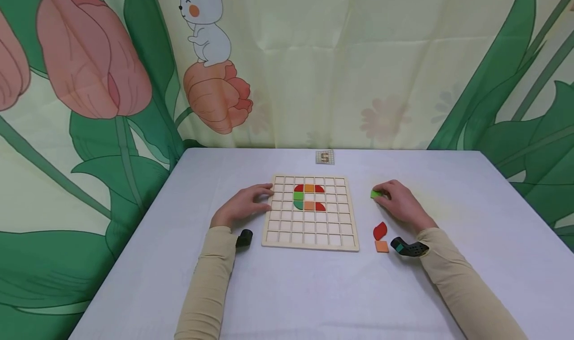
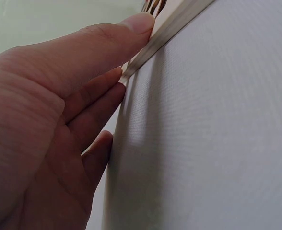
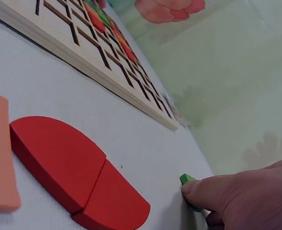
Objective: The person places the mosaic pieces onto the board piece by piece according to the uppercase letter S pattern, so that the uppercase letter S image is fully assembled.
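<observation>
A wooden grid board [image 1: 310, 230] lies on the table, several coloured pieces set in its upper cells: red and dark green rounded ones, orange squares and a light green square [image 1: 298, 196]. At the board's left edge is my left hand [image 1: 242, 204], fingers extended; its thumb touches the wooden rim [image 2: 174, 24] in the left wrist view. Right of the board, my right hand [image 1: 399, 200] pinches a light green block [image 1: 375, 194] at the tabletop. The thumb covers part of that block [image 3: 186, 178] in the right wrist view.
Nearer the front lie two red rounded pieces [image 3: 59, 158] side by side and an orange square [image 1: 381, 247]. Behind the board is a small patterned card [image 1: 325, 157]. A printed curtain [image 1: 341, 71] hangs along the table's far edge. Black devices [image 1: 409, 247] sit at both wrists.
</observation>
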{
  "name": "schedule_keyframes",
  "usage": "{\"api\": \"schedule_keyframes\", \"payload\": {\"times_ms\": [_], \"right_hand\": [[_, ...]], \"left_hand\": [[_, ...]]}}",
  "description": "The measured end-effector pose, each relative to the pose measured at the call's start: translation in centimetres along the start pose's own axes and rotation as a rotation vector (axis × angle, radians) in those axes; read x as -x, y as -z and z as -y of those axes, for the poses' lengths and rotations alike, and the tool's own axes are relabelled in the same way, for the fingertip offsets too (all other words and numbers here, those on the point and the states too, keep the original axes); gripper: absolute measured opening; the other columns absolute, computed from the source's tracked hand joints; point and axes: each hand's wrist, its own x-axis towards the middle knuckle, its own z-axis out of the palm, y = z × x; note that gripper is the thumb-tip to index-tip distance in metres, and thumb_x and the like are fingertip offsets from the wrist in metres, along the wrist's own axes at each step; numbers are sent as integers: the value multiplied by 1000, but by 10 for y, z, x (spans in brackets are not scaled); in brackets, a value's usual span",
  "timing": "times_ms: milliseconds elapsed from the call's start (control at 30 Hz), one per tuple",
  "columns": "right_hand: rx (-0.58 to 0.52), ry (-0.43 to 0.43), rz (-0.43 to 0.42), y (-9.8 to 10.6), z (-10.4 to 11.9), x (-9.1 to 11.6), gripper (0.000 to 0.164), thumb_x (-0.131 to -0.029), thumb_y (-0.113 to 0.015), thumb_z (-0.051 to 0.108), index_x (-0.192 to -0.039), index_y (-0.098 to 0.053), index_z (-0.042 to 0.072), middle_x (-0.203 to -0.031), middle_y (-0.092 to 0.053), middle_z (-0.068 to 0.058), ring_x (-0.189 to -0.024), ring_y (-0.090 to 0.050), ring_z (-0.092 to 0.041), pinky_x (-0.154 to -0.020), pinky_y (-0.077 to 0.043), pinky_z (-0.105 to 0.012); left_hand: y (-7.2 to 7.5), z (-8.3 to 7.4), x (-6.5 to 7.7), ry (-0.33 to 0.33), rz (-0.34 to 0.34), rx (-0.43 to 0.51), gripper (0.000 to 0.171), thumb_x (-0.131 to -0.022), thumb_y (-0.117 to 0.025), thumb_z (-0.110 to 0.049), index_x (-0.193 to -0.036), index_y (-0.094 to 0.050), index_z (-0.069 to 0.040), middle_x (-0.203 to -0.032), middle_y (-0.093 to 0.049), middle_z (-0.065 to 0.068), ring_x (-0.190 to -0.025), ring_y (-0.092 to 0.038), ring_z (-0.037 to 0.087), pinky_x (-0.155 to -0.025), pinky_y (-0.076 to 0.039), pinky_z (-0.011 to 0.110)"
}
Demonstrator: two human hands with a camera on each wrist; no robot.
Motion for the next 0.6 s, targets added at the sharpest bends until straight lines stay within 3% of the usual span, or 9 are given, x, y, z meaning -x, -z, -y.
{"api": "schedule_keyframes", "payload": {"times_ms": [300, 600], "right_hand": [[-65, 25, 18, -1, 17, 7, 40, -95, -63, 12, -130, -56, -4, -119, -57, -23, -105, -53, -35, -94, -48, -51], [-84, 195, 80, -14, 68, 21, 32, -94, -65, 15, -123, -64, 1, -113, -60, -14, -98, -56, -27, -87, -50, -46]], "left_hand": [[1, 1, 0, 1, 3, 4, 47, -90, -72, -24, -133, -60, -11, -154, -39, -3, -145, -28, 20, -117, -25, 40], [1, 2, -1, 2, 1, -7, 47, -90, -72, -25, -133, -61, -11, -154, -39, -4, -144, -29, 20, -117, -25, 39]]}}
